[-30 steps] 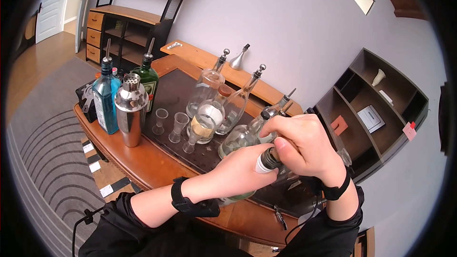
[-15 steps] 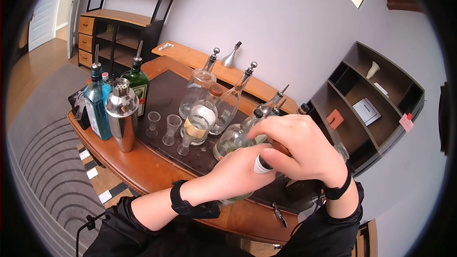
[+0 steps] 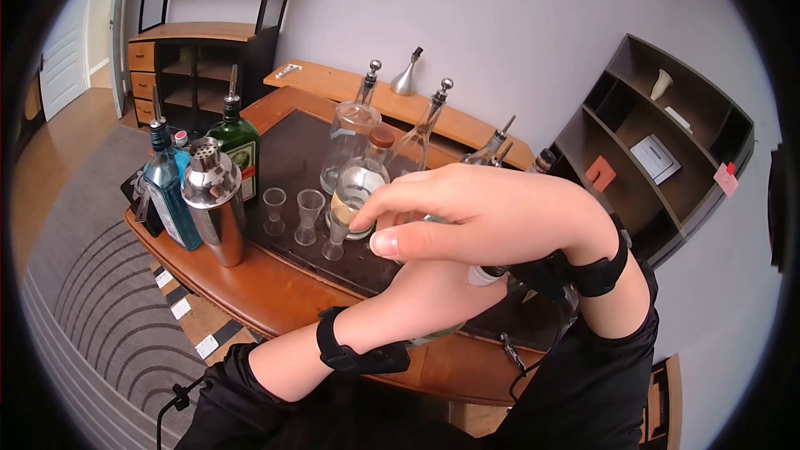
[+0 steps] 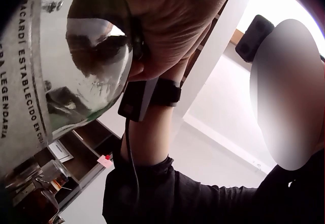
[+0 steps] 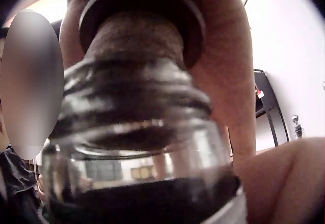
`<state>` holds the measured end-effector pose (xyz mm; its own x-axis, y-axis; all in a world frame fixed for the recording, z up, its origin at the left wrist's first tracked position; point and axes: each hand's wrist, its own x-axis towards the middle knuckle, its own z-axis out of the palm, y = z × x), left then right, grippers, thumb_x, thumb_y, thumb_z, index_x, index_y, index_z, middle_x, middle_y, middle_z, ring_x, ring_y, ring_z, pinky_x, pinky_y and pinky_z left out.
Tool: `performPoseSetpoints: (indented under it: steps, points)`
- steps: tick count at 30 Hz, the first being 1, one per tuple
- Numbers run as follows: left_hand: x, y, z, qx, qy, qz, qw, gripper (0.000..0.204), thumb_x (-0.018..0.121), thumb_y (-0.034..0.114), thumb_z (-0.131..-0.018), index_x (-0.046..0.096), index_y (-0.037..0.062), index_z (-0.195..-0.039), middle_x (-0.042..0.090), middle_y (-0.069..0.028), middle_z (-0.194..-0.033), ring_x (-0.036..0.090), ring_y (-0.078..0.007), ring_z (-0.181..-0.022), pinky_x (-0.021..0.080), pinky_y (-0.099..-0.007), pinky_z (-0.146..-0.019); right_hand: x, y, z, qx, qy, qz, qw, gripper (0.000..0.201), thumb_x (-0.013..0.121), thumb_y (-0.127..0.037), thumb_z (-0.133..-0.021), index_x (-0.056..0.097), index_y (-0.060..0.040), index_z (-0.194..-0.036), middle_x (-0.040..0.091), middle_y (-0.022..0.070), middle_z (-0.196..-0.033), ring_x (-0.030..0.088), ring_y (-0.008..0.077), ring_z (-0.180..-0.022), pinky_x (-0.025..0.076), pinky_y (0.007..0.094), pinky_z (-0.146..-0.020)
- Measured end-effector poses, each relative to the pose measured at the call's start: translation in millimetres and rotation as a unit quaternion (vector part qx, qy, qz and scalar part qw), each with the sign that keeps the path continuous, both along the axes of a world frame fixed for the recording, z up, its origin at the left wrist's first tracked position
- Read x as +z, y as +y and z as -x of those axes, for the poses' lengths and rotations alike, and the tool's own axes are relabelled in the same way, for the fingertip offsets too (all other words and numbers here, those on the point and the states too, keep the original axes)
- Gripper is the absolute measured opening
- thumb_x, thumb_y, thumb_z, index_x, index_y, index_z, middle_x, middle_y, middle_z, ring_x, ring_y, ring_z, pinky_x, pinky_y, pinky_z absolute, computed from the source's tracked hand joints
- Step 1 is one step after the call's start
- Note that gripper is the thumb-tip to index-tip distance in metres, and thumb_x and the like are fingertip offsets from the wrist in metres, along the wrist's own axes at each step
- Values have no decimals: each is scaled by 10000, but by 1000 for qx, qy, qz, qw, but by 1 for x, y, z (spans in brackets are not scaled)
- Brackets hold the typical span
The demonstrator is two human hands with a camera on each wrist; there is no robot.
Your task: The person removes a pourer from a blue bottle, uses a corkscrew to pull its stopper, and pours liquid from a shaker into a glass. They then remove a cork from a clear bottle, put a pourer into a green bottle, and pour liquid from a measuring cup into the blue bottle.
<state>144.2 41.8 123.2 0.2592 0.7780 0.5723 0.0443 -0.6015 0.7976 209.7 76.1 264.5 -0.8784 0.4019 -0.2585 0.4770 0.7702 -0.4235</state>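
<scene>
My left hand (image 3: 442, 287) grips a clear glass bottle (image 4: 104, 99) at its neck, below the rim. Printed on its white label (image 4: 28, 76) is "Bacardí Establecido en Cuba". Close up in the right wrist view, a cork stopper (image 5: 137, 38) with a dark top stands in the ridged glass mouth (image 5: 137, 102). My right hand (image 3: 492, 212) arches over the mouth, its palm side close to the stopper. Thumb and fingers reach left past the neck, loosely bent and apart, with nothing visible between them. From the head view, the right hand hides the stopper.
A steel shaker (image 3: 218, 200), a blue bottle (image 3: 173, 200) and a green bottle (image 3: 237, 146) stand at the left. Small clear measuring glasses (image 3: 308, 217) and a corked bottle (image 3: 360, 187) stand beyond the hands. A metal tool (image 3: 512, 352) lies near the front edge.
My right hand has loosened from around the bottle's top and slid left and up, its thumb and fingers now beyond the neck. The left hand keeps its grip.
</scene>
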Motion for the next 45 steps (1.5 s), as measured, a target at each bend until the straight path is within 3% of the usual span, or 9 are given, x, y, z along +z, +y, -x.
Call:
performPoseSetpoints:
  steps: [10,20,23,28,29,32,38,40,45]
  points:
    - [0,2,1,-79,28,97,992,465,708,161,-807,558,-20,-1209,606,-137,-1170,569,-236,-1113,464,-350,-924,-12,-7,-3,23,33,-190,981,522,558,-497,-890,680,-19,-1060,682,175,-939,672,325,-863,530,375,-747]
    - [4,0,4,-23,27,1,999,343,705,131,-795,624,18,-1109,650,-111,-1044,612,-220,-1007,493,-341,-852,-17,8,-8,30,104,-83,991,594,559,-557,-880,667,-17,-1104,696,155,-975,682,288,-887,538,358,-759]
    - [3,3,1,-65,-11,41,997,328,699,112,-803,623,21,-1109,649,-97,-1037,615,-195,-996,499,-342,-834,-18,6,-12,83,125,-116,982,562,566,-520,-892,667,-8,-1101,698,163,-967,685,283,-870,542,355,-762]
    - [8,0,-2,-53,-55,61,995,131,681,50,-814,602,39,-918,616,-7,-856,583,-106,-808,475,-287,-711,-16,2,-14,16,258,-65,964,499,577,-466,-906,692,11,-997,697,160,-861,682,279,-820,538,349,-746]
    - [10,1,-3,-57,-65,55,995,118,686,45,-808,575,51,-848,590,12,-794,556,-92,-731,458,-278,-662,-11,-2,-18,-14,215,-76,974,332,558,-300,-961,654,9,-1037,680,95,-890,642,195,-846,507,317,-788]
    - [24,-5,3,-100,21,127,987,230,632,63,-832,575,-12,-1041,622,-56,-921,602,-126,-848,483,-300,-712,-12,0,-24,-65,251,16,966,338,546,-316,-970,660,-5,-1036,671,82,-871,626,181,-807,501,318,-762]
    - [13,0,4,-75,-72,124,987,191,638,41,-828,594,13,-1012,612,0,-893,571,-74,-820,468,-261,-690,-16,-15,-70,-25,169,-335,926,280,554,-284,-925,609,-14,-876,609,162,-760,613,347,-706,488,417,-638]
    - [11,2,2,-81,-63,97,990,190,636,39,-835,600,15,-1020,612,6,-897,571,-71,-840,468,-258,-703,-20,-20,-77,-39,175,-359,916,342,550,-301,-905,603,1,-754,619,171,-650,629,343,-610,506,416,-581]
    - [8,1,-1,-104,-43,122,986,197,643,48,-841,601,16,-1030,620,-4,-923,578,-79,-857,474,-258,-715,-27,-19,-89,-15,191,-411,891,250,564,-259,-892,543,-32,-790,584,131,-633,583,326,-610,454,415,-565]
